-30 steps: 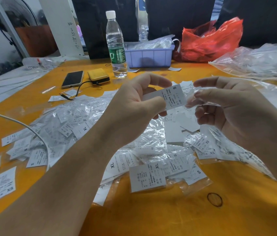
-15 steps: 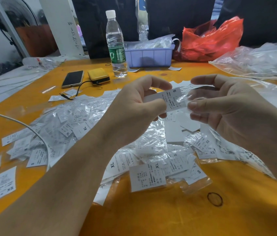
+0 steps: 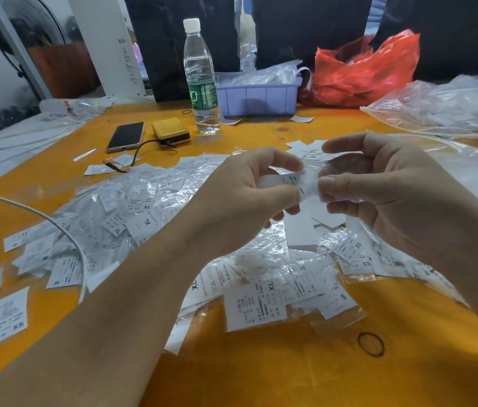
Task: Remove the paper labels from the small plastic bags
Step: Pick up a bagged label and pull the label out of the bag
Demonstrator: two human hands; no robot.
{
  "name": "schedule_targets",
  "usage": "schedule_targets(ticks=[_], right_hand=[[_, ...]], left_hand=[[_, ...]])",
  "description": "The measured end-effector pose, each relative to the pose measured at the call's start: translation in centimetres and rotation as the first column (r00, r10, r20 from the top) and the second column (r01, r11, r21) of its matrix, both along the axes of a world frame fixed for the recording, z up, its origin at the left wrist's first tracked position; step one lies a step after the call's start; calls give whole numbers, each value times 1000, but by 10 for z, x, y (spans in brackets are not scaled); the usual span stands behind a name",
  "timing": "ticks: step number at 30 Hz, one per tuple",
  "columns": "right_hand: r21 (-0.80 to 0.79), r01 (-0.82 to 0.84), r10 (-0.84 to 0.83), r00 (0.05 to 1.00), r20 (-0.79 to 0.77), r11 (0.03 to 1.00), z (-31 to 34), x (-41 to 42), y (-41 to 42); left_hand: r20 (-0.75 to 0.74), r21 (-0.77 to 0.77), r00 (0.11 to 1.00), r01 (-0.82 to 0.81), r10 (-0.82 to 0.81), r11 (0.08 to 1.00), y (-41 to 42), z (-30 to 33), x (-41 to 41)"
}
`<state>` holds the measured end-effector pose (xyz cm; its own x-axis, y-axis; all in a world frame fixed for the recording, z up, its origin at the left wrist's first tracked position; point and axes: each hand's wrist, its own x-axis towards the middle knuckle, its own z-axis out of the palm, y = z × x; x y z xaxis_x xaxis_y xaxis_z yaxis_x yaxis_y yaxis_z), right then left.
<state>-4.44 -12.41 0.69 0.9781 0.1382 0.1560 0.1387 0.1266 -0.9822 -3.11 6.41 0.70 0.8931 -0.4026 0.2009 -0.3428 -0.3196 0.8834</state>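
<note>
Lilac plastic bin point(image 3: 257, 96) holds clear bags. Left hand point(image 3: 240, 207) pinches white printed paper label point(image 3: 286, 183); right hand point(image 3: 378, 189) pinches its small clear plastic bag point(image 3: 340, 167).

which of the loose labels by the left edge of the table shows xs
The label nearest the camera, flat beside the left forearm; its XS print is readable.

Crinkled glossy clear plastic bags point(image 3: 132, 201), matt white paper labels point(image 3: 254, 306), smooth orange table point(image 3: 261, 371)
</note>
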Motion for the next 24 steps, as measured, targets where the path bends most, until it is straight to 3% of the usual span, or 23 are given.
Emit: schedule_targets(ticks=[11,24], right_hand=[[28,68,-69,997,31,997,-1,5,-5],[-121,99,-90,993,77,988,4,3,-9]], left_hand=[[23,-19,1000,-7,7,1000,2,2,0],[-5,4,1000,-2,2,1000,1,4,-2]])
